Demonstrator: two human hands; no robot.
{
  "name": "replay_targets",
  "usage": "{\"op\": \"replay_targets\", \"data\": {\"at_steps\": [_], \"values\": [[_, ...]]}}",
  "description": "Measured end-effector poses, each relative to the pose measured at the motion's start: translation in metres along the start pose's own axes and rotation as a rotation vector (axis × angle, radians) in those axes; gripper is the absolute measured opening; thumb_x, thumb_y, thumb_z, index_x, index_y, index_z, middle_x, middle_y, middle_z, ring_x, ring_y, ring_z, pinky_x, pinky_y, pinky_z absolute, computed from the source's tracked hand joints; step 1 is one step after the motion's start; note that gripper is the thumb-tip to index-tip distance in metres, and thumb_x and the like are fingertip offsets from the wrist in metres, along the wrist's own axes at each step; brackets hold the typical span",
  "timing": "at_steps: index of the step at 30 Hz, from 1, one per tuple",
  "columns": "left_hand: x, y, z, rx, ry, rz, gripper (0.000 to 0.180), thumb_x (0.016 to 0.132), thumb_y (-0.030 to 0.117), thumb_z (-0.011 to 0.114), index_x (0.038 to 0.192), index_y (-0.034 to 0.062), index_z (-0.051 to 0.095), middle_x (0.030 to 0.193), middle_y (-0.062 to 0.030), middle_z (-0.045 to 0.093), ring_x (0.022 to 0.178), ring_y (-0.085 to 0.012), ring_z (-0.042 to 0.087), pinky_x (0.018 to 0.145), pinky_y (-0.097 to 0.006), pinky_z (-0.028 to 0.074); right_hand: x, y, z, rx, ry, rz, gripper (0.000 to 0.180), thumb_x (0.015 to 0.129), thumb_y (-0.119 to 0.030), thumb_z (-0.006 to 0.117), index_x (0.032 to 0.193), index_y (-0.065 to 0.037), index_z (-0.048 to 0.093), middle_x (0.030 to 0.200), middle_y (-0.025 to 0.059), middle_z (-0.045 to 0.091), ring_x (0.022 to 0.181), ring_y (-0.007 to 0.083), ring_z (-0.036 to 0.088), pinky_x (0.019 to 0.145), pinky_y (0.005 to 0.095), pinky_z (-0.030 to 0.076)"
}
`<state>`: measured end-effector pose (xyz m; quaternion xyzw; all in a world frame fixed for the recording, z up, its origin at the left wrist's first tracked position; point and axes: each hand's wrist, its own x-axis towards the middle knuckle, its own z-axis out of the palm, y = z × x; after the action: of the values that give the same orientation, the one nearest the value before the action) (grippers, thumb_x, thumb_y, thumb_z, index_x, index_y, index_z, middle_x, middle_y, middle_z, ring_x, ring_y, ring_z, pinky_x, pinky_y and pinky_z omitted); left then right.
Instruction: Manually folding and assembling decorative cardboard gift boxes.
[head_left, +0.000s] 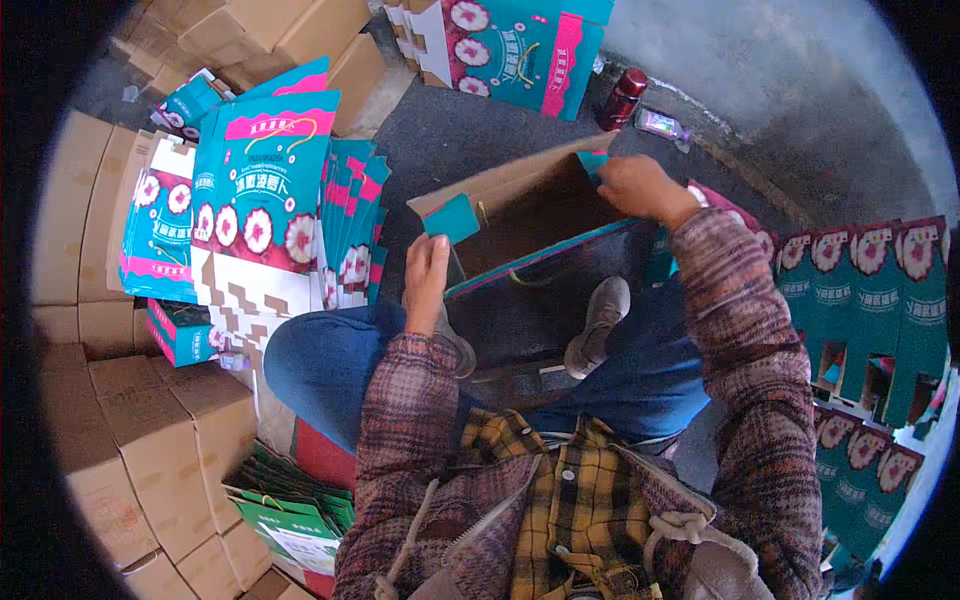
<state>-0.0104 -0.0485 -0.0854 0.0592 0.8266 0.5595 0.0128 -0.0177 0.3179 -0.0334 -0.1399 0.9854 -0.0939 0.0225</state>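
Observation:
An open teal gift box (560, 255) of folding cardboard, plain brown inside, sits in front of me with its mouth up. Small teal flaps stand at its two ends, and golden cord handles show on its long sides. My left hand (427, 280) holds the left end, its fingers straight and close together by the teal flap (453, 219). At the far right corner, my right hand (643, 188) has its fingers closed on the right flap (592, 163). The undersides of the right fingers are hidden.
Flat printed cartons (255, 200) lean in a stack on the left, by brown cardboard boxes (150, 430). Made-up teal boxes (865, 290) stand in rows on the right. A dark red flask (624, 98) and a plastic bottle (662, 125) are beyond. Green bags (290, 515) lie lower left.

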Motion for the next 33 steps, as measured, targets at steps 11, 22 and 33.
{"op": "replay_targets", "data": {"at_steps": [11, 22, 33], "values": [[0.0, 0.014, -0.005, 0.488, -0.309, 0.107, 0.064, 0.086, 0.052, 0.055, 0.111, -0.0066, 0.059, 0.128, -0.0261, 0.049, 0.125, -0.0365, 0.041, 0.105, -0.043, 0.03, 0.021, 0.015, 0.004, 0.848, -0.175, 0.545, 0.09, 0.084, -0.076, 0.028, 0.132, -0.002, 0.047, 0.131, 0.0222, 0.05, 0.115, 0.0373, 0.05, 0.103, 0.0442, 0.031], [-0.009, 0.019, -0.014, 0.189, -0.237, -0.083, 0.05, 0.09, 0.04, 0.05, 0.114, -0.0045, 0.055, 0.115, -0.0234, 0.057, 0.112, -0.036, 0.052, 0.095, -0.041, 0.039, 0.012, 0.044, 0.008, 1.015, -0.122, 0.675, 0.081, 0.079, -0.057, 0.064, 0.138, -0.006, 0.04, 0.136, 0.0195, 0.044, 0.122, 0.0364, 0.043, 0.1, 0.0455, 0.036], [-0.019, -0.001, -0.014, 0.238, -0.13, 0.173, 0.043, 0.096, 0.034, 0.043, 0.115, -0.0039, 0.053, 0.115, -0.0231, 0.055, 0.111, -0.037, 0.051, 0.095, -0.042, 0.039, 0.011, 0.018, 0.027, -0.121, -0.142, 0.143, 0.081, 0.065, -0.027, 0.08, 0.134, -0.01, 0.042, 0.128, 0.0148, 0.048, 0.116, 0.0358, 0.05, 0.092, 0.0445, 0.046]]}}
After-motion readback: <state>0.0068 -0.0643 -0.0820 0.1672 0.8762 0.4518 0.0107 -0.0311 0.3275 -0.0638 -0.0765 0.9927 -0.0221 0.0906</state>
